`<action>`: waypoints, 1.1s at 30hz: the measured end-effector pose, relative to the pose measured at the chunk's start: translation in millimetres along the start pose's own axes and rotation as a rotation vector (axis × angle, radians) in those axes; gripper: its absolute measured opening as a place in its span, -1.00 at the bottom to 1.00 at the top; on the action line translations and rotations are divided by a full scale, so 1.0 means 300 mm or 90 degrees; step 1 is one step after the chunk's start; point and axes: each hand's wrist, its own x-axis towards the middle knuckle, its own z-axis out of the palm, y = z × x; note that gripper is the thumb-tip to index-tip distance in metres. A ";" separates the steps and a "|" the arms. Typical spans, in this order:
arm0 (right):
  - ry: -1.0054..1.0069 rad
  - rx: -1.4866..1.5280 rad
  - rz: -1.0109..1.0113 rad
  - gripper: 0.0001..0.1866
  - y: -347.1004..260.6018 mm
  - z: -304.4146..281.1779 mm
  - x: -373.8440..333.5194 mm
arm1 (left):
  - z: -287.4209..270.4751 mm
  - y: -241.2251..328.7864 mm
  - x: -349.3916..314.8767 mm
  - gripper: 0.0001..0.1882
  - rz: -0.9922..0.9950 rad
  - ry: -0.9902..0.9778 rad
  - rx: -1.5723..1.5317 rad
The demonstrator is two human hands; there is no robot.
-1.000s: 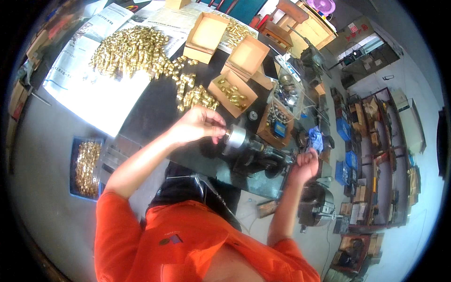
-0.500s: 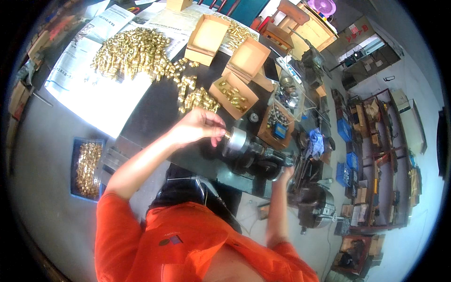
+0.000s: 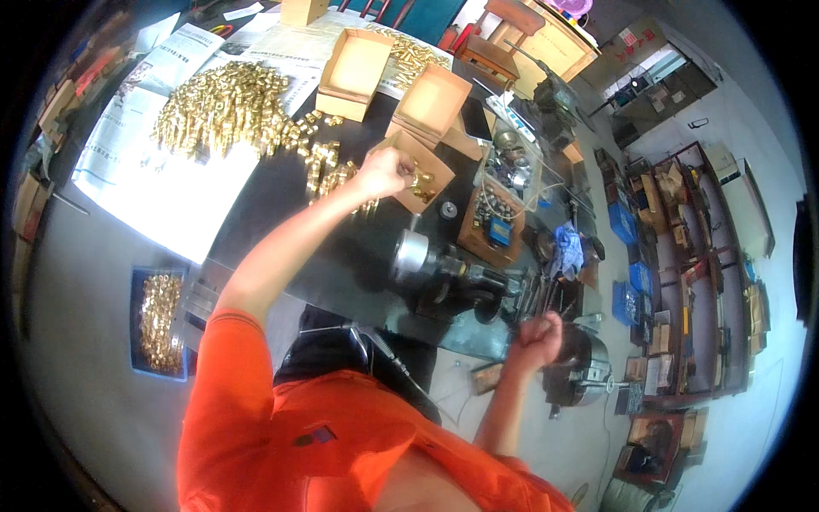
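Observation:
My left hand (image 3: pixel 388 174) reaches over an open cardboard box (image 3: pixel 438 164) holding several brass fittings (image 3: pixel 424 189). Its fingers curl down inside, and the fingertips are hidden among the brass. Closed like a fist, my right hand (image 3: pixel 539 338) is at the right end of a small bench machine, thumb on top; whatever it grips is hidden. The machine's round silver chuck (image 3: pixel 411 253) faces left, on a dark body (image 3: pixel 456 277). Beside the box, left of my wrist, lies a small group of brass fittings (image 3: pixel 322 169) on the dark table.
A large brass heap (image 3: pixel 222 107) lies on newspaper (image 3: pixel 162 196) at far left. Two more cardboard boxes (image 3: pixel 357 61) stand behind. A parts tray (image 3: pixel 493 224) and blue rag (image 3: pixel 566 249) lie right. A blue crate (image 3: pixel 159 324) of brass pieces stands low left; a vise (image 3: pixel 580 367) is at right.
My left hand has gone from the chuck up to the box of brass fittings. My right hand has swung right and slightly down, away from the machine body.

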 end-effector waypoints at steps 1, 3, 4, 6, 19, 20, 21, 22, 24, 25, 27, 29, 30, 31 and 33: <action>-0.006 0.008 0.021 -0.71 0.019 -0.027 -0.022 | 0.007 -0.009 0.000 -0.78 0.023 0.027 0.099; 0.065 -0.033 0.097 -0.74 0.056 -0.066 -0.058 | 0.010 -0.019 -0.024 -0.76 0.071 0.076 0.294; 0.061 -0.012 0.087 -0.76 0.099 -0.095 -0.067 | -0.001 -0.034 -0.045 -0.77 -0.014 0.040 0.336; 0.079 0.003 0.144 -0.80 0.168 -0.131 -0.052 | -0.049 -0.026 -0.119 -0.77 -0.034 0.021 0.377; 0.201 -0.041 0.227 -0.86 0.276 -0.138 0.038 | -0.102 -0.128 -0.365 -0.75 -0.096 0.015 0.473; 0.197 -0.047 0.229 -0.86 0.272 -0.141 0.035 | -0.105 -0.127 -0.365 -0.75 -0.107 -0.010 0.486; 0.193 -0.053 0.231 -0.86 0.267 -0.143 0.030 | -0.108 -0.125 -0.372 -0.75 -0.100 -0.010 0.478; 0.188 -0.058 0.233 -0.85 0.262 -0.146 0.027 | -0.111 -0.119 -0.386 -0.74 -0.093 -0.010 0.471; 0.176 -0.069 0.230 -0.84 0.257 -0.154 0.019 | -0.123 -0.090 -0.418 -0.73 -0.058 0.020 0.472; 0.170 -0.074 0.229 -0.83 0.256 -0.156 0.017 | -0.127 -0.081 -0.423 -0.74 -0.055 0.024 0.339; 0.174 -0.075 0.220 -0.81 0.252 -0.141 0.013 | -0.137 -0.055 -0.424 -0.77 -0.046 0.035 0.074; 0.168 -0.067 0.215 -0.80 0.252 -0.134 0.012 | -0.148 0.005 -0.424 -0.83 -0.089 -0.008 -0.144; 0.162 -0.059 0.213 -0.79 0.254 -0.141 0.013 | -0.153 0.049 -0.418 -0.85 -0.109 -0.031 -0.254; 0.157 -0.051 0.211 -0.78 0.256 -0.148 0.014 | -0.159 0.090 -0.415 -0.88 -0.128 -0.054 -0.364; 0.152 -0.046 0.228 -0.83 0.257 -0.162 0.018 | -0.163 0.155 -0.418 -0.87 -0.085 -0.101 -0.444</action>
